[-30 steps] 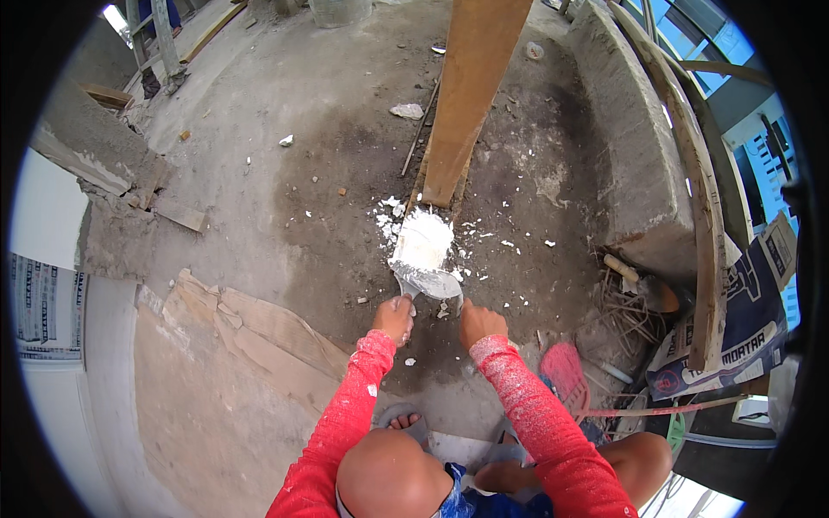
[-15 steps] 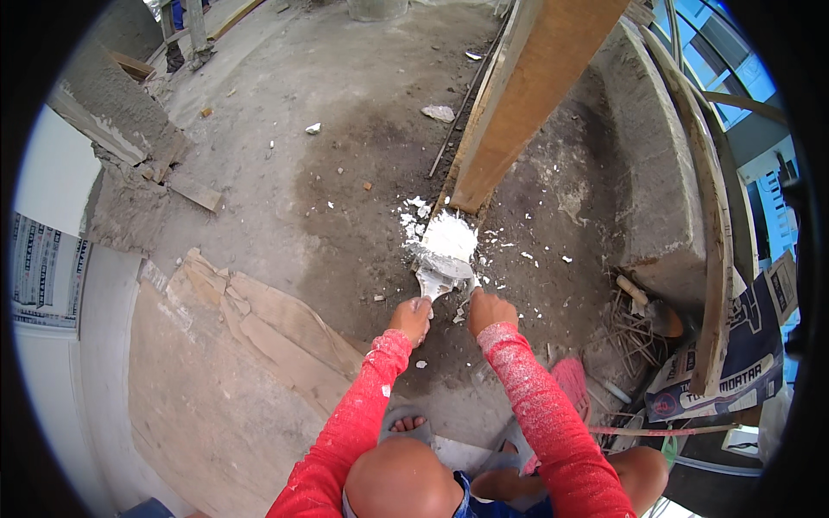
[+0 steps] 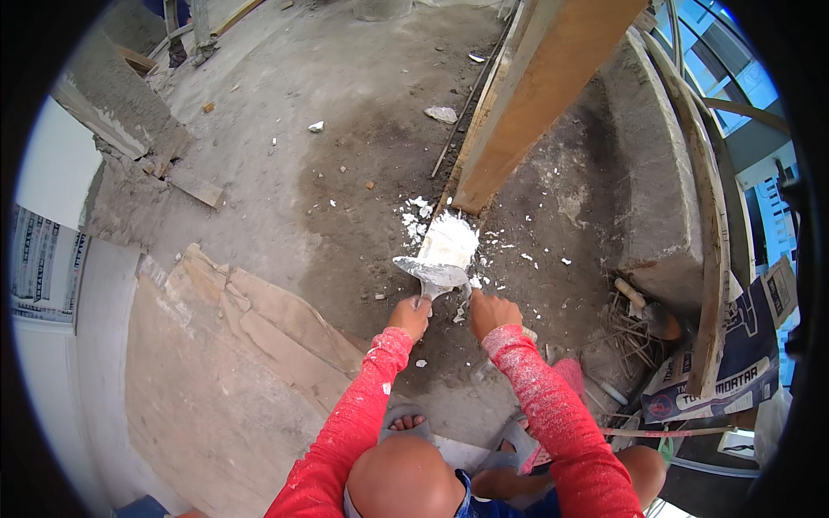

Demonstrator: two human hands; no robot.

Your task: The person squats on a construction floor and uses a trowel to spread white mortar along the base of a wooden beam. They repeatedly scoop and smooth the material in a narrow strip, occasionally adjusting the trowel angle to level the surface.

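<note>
My left hand [image 3: 411, 318] is closed round the handle of a white-smeared putty knife [image 3: 434, 289], at the near side of a white putty-like patch [image 3: 452, 236]. My right hand [image 3: 492, 312] grips a trowel by its handle, most of which the fingers hide. The grey, white-smeared trowel blade [image 3: 430, 272] lies crosswise over the putty knife, its pointed end toward the left; whether they touch, I cannot tell. The white patch lies at the foot of a wooden post [image 3: 527, 104], on what looks like a board. White crumbs [image 3: 420, 207] are scattered around it.
A sheet of brown paper [image 3: 268, 302] lies on the left over a board. On the right are a concrete block [image 3: 661, 173], a long timber [image 3: 712, 233], a heap of thin sticks [image 3: 626, 332] and a dark mortar bag [image 3: 717, 363]. My sandalled foot [image 3: 406, 420] is close below.
The trowel blade has moved left across the putty knife and turned, its pointed end now out past the left side. My right hand has shifted slightly; my left hand stays nearly still.
</note>
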